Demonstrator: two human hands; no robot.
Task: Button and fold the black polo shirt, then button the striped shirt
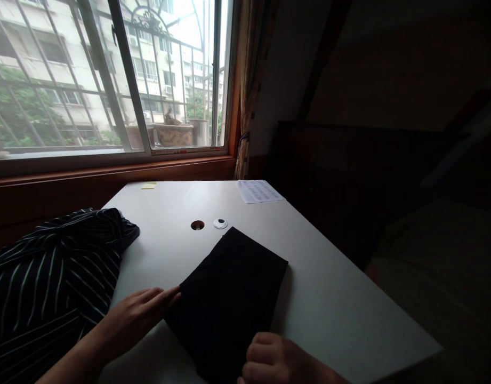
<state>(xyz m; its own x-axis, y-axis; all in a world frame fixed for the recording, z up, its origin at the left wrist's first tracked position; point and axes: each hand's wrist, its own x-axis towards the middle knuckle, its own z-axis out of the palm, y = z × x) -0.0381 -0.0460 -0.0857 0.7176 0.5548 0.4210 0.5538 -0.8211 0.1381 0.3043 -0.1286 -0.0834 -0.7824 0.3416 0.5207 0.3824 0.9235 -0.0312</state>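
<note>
A folded black cloth [233,288] lies flat on the white table [329,298], a neat rectangle running from the near edge toward the middle. My left hand [139,314] lies flat with its fingers stretched out, fingertips touching the cloth's left edge. My right hand [271,360] rests at the cloth's near end with its fingers curled under; what they grip is hidden, though they sit on the cloth's edge.
A striped dark garment [49,277] is heaped on the table's left side. A cable hole [197,225] and its white cap [220,223] sit mid-table. A printed sheet [258,191] and a yellow note [148,186] lie near the window [109,80]. Dark furniture stands to the right.
</note>
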